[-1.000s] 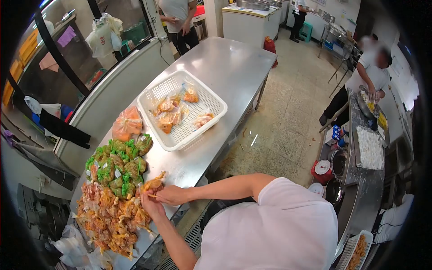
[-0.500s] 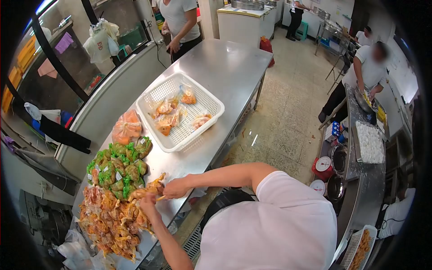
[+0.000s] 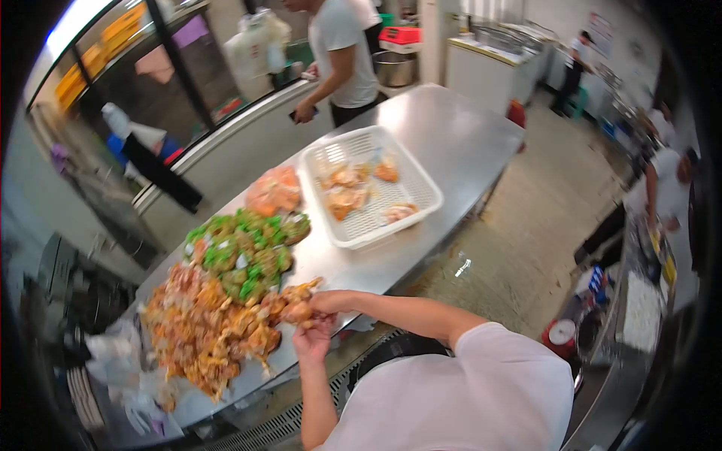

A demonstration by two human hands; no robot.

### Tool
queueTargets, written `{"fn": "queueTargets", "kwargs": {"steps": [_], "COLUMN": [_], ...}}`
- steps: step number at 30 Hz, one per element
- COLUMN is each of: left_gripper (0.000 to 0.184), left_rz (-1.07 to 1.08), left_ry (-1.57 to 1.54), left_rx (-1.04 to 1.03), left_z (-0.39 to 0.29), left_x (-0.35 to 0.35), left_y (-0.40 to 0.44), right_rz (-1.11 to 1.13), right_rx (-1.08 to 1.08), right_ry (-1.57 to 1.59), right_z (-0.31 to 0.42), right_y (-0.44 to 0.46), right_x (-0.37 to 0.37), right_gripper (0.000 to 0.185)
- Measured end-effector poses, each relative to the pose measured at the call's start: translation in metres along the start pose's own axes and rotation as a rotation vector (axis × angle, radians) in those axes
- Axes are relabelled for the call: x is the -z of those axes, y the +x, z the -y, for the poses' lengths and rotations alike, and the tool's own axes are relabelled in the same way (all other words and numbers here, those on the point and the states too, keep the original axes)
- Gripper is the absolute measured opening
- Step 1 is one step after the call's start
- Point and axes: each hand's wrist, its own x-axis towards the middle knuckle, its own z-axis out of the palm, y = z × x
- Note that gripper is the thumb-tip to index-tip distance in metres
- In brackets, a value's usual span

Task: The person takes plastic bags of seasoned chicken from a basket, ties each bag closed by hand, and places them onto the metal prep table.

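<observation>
By the near edge of the counter [image 3: 468, 154], the left hand [image 3: 312, 341] and right hand [image 3: 331, 301] are grasping a yellowish meat piece [image 3: 297, 312], apparently working it, further handling calling for a steady grip.

The bare right arm [image 3: 417, 312] comes out of a short white fabric sleeve [image 3: 511, 353] and stretches over toward the left of the view, with the bare right hand [image 3: 333, 301] turned so its back shows and the fingers curled in. The bare left arm [image 3: 319, 402] pokes up from the bottom edge, pretty much upright, and the bare left hand [image 3: 311, 342] sits just below the right one. Exact finger positions are kinda blurry, tbh.
</observation>
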Motion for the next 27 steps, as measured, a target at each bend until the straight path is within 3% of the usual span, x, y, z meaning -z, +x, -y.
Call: {"fn": "queueTargets", "kwargs": {"steps": [1,2,4,5,7,9,12,13,16,19,22,27], "left_gripper": [0.024,0.017,0.015,0.014,0.007,0.006,0.010,0.010,0.012,0.012,0.013,0.016], "left_rz": [-0.016,-0.326,-0.278,-0.256,-0.308,-0.310,-0.330,-0.337,-0.213,-0.239,-0.246,-0.215], "left_ry": [0.002,0.700,1.030,1.204,0.719,0.310,0.473,0.519,0.227,0.241,0.335,0.472], "left_rx": [0.007,-0.194,-0.243,-0.253,-0.150,-0.044,-0.098,-0.108,-0.039,-0.114,-0.169,-0.161], "left_z": [0.003,0.009,-0.003,-0.009,-0.020,-0.025,-0.019,-0.018,-0.016,-0.009,-0.011,-0.011], "left_x": [0.014,-0.018,-0.001,0.006,-0.013,-0.019,-0.015,-0.012,-0.001,-0.003,-0.001,-0.027], "left_y": [0.004,-0.007,-0.001,0.000,-0.003,-0.006,-0.005,-0.004,0.004,0.005,0.008,-0.006], "right_rz": [-0.038,-0.034,-0.032,-0.075,-0.162,-0.286,-0.378,-0.369,-0.360,-0.394,-0.649,-0.625], "right_rx": [-0.051,-0.050,-0.037,0.121,0.438,0.448,0.377,0.394,0.466,0.578,0.663,0.688], "right_ry": [-0.066,-0.144,-0.302,-0.345,-0.405,-0.794,-1.233,-1.222,-1.153,-1.020,-0.606,-0.731], "right_z": [-0.003,0.003,0.029,0.029,0.026,0.029,0.031,0.025,0.006,0.005,0.022,0.006], "right_y": [0.006,0.002,-0.017,-0.017,-0.018,-0.019,-0.028,-0.028,-0.028,-0.032,-0.057,-0.051], "right_x": [0.005,0.004,0.001,-0.002,-0.010,-0.016,-0.030,-0.034,-0.033,-0.029,-0.052,-0.053], "right_gripper": [0.020,0.021,0.024,0.025,0.029,0.028,0.020,0.019,0.017,0.016,0.011,0.016]}}
